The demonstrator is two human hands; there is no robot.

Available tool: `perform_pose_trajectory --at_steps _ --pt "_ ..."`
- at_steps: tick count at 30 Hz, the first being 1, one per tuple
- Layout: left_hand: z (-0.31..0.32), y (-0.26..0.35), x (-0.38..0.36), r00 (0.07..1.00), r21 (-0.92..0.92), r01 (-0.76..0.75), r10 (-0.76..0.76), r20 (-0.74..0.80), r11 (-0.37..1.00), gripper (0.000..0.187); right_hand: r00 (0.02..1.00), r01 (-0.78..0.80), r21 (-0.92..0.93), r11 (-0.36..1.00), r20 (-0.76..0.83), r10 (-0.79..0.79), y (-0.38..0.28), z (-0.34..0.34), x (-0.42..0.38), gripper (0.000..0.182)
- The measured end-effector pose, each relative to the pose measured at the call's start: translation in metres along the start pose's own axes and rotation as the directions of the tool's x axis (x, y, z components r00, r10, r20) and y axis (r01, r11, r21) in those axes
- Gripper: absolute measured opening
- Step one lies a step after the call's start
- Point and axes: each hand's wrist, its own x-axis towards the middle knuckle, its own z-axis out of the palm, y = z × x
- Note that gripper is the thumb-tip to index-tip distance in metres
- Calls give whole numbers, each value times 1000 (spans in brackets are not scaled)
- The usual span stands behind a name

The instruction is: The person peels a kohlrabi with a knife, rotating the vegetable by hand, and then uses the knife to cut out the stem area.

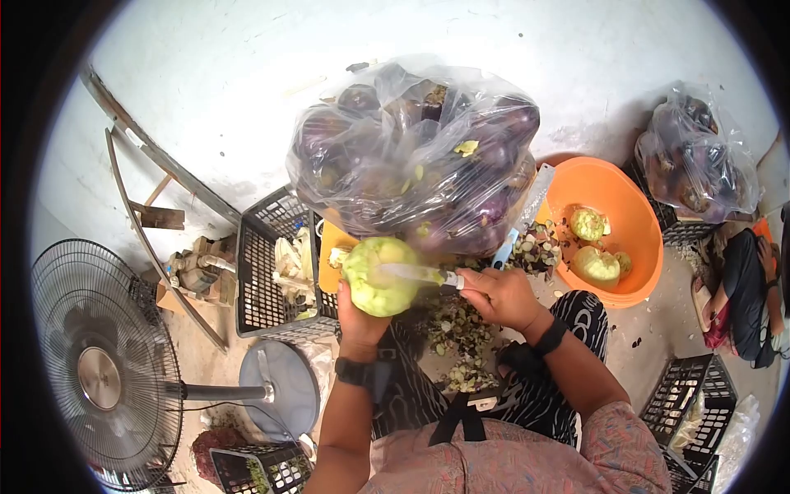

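Observation:
My left hand is wrapped round the lower left of a large, round, pale-green peeled vegetable and holds it up in front of me. In my right hand is a knife, its fist closed on the handle. The blade, blurred, points left and lies across the vegetable's face. Beyond both hands stands a big clear plastic bag full of dark purple round vegetables. Below, between my knees, lies a heap of purple and pale peelings.
An orange basin on the right holds several peeled vegetables. Left are a black crate and a standing fan. Another purple-filled bag stands far right, near a seated person. A second black crate is lower right.

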Motion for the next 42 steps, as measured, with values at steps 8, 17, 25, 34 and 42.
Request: perform_pose_trajectory --at_steps 8,17,25,34,42 --pt "-11 4 4 993 -59 33 -26 114 998 74 997 -49 -92 995 54 55 3 0 -5 31" --pt "3 0 5 997 -36 -36 33 -72 999 69 999 -30 -65 997 29 32 7 9 0 32" --pt "7 11 5 992 -95 108 -114 -57 990 82 999 -31 -105 994 37 35 7 7 -1 32" --pt "15 0 7 977 -69 109 -120 -178 992 86 998 -41 -78 996 -44 38 7 14 4 31" --pt "13 10 3 952 -156 295 -275 135 943 88 999 -19 -236 971 -34 11 15 0 4 31"
